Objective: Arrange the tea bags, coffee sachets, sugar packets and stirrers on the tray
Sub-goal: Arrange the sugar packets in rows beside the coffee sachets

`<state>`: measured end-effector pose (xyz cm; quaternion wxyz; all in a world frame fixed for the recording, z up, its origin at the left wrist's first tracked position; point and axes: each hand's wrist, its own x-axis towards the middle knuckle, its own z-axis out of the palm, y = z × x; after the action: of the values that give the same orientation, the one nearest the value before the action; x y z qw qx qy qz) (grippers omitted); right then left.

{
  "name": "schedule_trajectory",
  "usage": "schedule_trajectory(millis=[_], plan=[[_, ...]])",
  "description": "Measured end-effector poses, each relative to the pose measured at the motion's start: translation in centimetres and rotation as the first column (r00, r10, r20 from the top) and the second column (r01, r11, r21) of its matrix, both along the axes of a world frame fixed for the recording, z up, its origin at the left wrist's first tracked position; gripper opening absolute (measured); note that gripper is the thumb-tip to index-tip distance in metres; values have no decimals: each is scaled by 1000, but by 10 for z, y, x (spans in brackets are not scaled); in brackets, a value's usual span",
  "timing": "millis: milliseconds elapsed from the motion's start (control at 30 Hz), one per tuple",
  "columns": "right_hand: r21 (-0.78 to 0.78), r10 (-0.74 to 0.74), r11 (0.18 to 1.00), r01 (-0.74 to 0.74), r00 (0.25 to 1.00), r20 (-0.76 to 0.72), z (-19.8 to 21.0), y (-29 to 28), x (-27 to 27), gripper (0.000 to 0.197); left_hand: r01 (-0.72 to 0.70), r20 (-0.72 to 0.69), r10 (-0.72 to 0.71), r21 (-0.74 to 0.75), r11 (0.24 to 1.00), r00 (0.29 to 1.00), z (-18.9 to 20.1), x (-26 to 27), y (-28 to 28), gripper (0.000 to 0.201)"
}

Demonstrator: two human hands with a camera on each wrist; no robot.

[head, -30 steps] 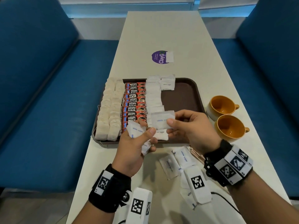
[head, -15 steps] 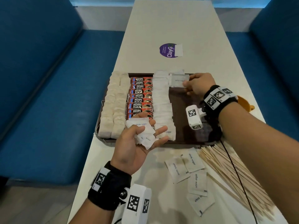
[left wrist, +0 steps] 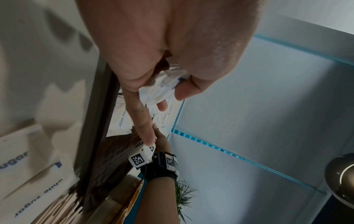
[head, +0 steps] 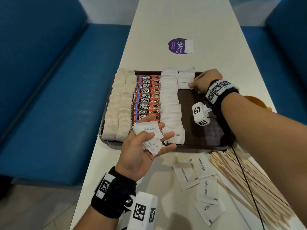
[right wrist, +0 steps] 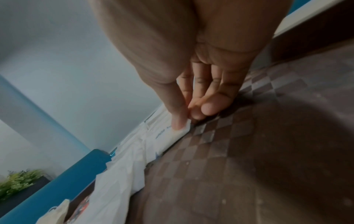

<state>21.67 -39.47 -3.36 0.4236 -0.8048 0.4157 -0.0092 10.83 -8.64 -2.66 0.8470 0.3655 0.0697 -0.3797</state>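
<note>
Two hands work over a brown tray (head: 196, 143) on a long pale tabletop (head: 174, 22) set between blue benches (head: 49, 80). On the tray, from the person's left, lie two rows of tea bags (head: 119, 105), a row of red coffee sachets (head: 147, 101), and a row of white sugar packets (head: 171, 105) overlapping one another down the tray's length. Beside that row, at the tray's far edge, a short second stack of sugar packets (head: 186, 75) has been started.

The right hand (head: 203, 82) reaches to the far end of the tray, where its thumb and fingertips (right wrist: 177, 121) pinch the corner of a sugar packet (head: 185, 83) lying at the near end of that short stack; the wrist view shows the packet's edge resting on the tray's checkered floor. The left hand (head: 141, 146) hovers palm-up over the tray's near edge, fingers partly spread, with the thumb pressing down on a small bunch of sugar packets (head: 147, 135) held in the palm.

Four loose sugar packets (head: 197, 178) lie on the tabletop in front of the tray, just beside a spread pile of wooden stirrers (head: 245, 185) on the person's right. An orange cup (head: 254, 102) shows partly behind the right forearm, and a purple round sticker (head: 177, 46) sits farther up the tabletop.
</note>
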Motion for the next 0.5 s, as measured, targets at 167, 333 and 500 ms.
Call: schedule_trajectory(millis=[167,333,500], plan=[[-4,-17,1000,17,1000,7,4,3,-2,24,15,7,-15,-26,1000,1000,-1,0,3,56],[6,-30,1000,30,988,150,30,15,-20,15,33,66,-31,-35,999,997,1,-3,6,63],[64,213,965,-256,899,383,81,63,-83,7,98,174,-93,-21,995,980,10,-13,7,57]])
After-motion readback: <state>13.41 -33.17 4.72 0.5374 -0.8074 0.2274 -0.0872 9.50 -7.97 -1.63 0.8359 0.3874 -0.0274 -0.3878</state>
